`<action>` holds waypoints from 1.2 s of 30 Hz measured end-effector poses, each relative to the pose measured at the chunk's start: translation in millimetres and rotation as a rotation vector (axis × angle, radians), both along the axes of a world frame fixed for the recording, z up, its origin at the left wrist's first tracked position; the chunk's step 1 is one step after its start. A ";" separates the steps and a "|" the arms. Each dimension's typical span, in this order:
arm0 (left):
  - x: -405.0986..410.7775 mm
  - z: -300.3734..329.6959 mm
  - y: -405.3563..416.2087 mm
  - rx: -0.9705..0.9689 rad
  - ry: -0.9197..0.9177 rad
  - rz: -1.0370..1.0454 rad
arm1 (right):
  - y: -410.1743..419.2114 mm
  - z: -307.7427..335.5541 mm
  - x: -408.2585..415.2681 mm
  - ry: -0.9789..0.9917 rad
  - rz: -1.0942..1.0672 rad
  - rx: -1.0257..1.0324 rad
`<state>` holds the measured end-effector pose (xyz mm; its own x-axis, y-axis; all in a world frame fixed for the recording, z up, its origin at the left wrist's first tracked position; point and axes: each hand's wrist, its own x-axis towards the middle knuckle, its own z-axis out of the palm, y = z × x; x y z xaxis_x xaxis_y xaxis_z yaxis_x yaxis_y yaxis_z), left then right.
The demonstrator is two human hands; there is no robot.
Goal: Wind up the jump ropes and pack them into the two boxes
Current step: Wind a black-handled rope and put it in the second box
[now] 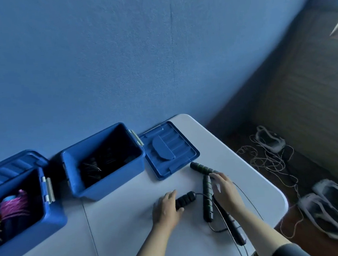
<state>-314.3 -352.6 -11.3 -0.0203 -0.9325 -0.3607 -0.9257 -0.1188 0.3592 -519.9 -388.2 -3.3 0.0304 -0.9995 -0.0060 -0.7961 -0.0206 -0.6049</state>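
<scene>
Two open blue boxes stand on the white table [116, 241]. The left box [50, 220] holds wound coloured ropes. The middle box [108, 184] holds dark ropes. My left hand [166, 208] grips a black foam handle [186, 199] lying on the table. My right hand [225, 190] rests with fingers spread over black handles with green rings [207, 199], one more of them [202, 168] lying just beyond. A thin dark cord [247, 200] loops around them toward the table's near edge. Another black handle [234, 231] lies partly under my right forearm.
The middle box's lid [169, 149] lies flat on the table to its right. A blue wall stands behind the table. On the floor at right lie a tangle of pale cord [268, 159] and several white slippers [328, 212].
</scene>
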 end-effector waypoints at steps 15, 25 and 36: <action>28.1 -19.5 19.1 -0.144 -0.091 -0.039 | -22.6 -6.9 -30.4 0.035 0.042 0.057; 30.8 -39.8 25.8 -0.262 -0.095 -0.033 | 7.2 -14.7 -36.7 0.192 0.179 0.226; 35.5 -30.1 57.0 -0.285 0.028 -0.203 | 54.4 -18.0 -28.6 0.074 -0.034 0.284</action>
<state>-278.8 -295.6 -41.4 -0.2222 -0.9715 -0.0828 -0.9093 0.1758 0.3771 -548.5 -333.8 -21.3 -0.0137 -0.9579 -0.2866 -0.8358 0.1683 -0.5226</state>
